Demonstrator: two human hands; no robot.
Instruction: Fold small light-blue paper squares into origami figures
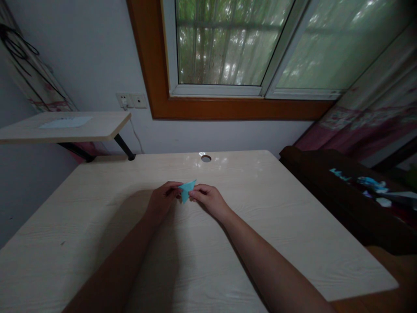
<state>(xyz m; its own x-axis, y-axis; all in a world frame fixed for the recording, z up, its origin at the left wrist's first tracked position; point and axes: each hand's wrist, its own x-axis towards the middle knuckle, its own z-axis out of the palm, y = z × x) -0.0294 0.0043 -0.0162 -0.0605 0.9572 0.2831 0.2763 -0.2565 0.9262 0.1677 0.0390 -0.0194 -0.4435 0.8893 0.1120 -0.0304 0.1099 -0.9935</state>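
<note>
Between my two hands is a small folded piece of light-blue paper with pointed corners, lifted a little above the table. My left hand pinches its left edge between thumb and fingers. On the other side, the thumb and forefinger of my right hand close on its right edge. One point of the paper sticks up to the right and another points down. How its folds lie on the far side is hidden.
The pale wooden table has a round cable hole near its back edge. A raised shelf with a white sheet stands at back left. Dark furniture with small blue items lies beyond the right edge. A window is behind.
</note>
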